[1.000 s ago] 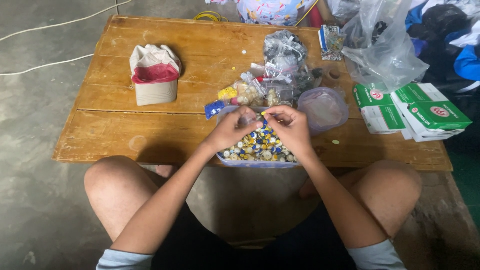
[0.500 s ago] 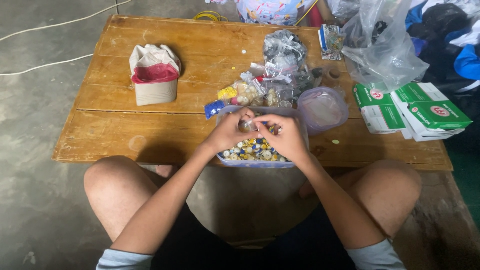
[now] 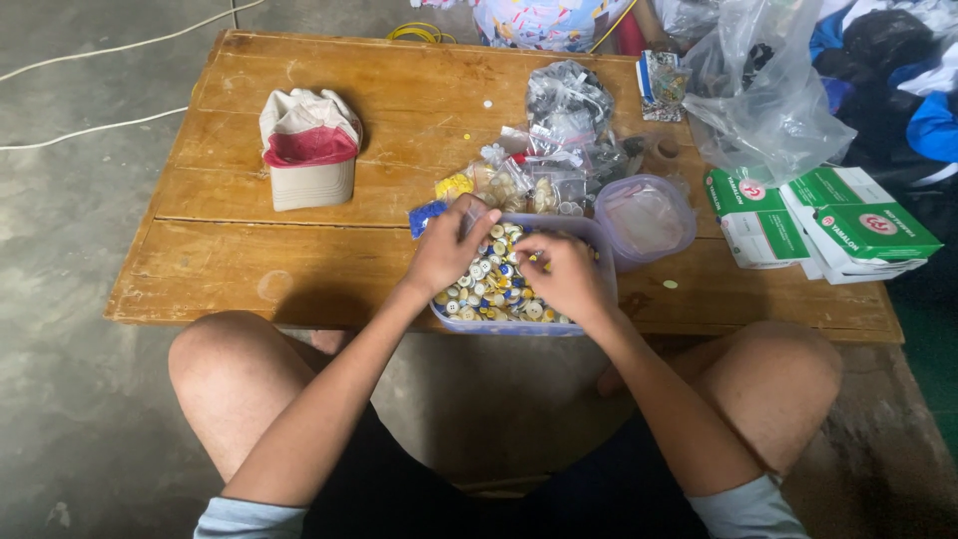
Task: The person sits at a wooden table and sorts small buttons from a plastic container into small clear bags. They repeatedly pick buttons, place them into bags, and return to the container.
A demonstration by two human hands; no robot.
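Shallow clear plastic tub (image 3: pixel 591 240) of mixed yellow, white and blue buttons (image 3: pixel 489 289) sits at the near edge of the low wooden tabletop (image 3: pixel 299 260), within easy reach of the seated person. Left hand (image 3: pixel 447 250) rests in the buttons, fingers loosely curled; right hand (image 3: pixel 567 274) is over the pile, fingertips drawn together; what they pinch is hidden. Small clear bags (image 3: pixel 544 180) lie just behind; round lid (image 3: pixel 644 220) beside the tub.

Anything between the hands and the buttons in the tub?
Nothing visible. Left hand and right hand are both inside the open tub, right on the buttons. The lid lies apart, beside it.
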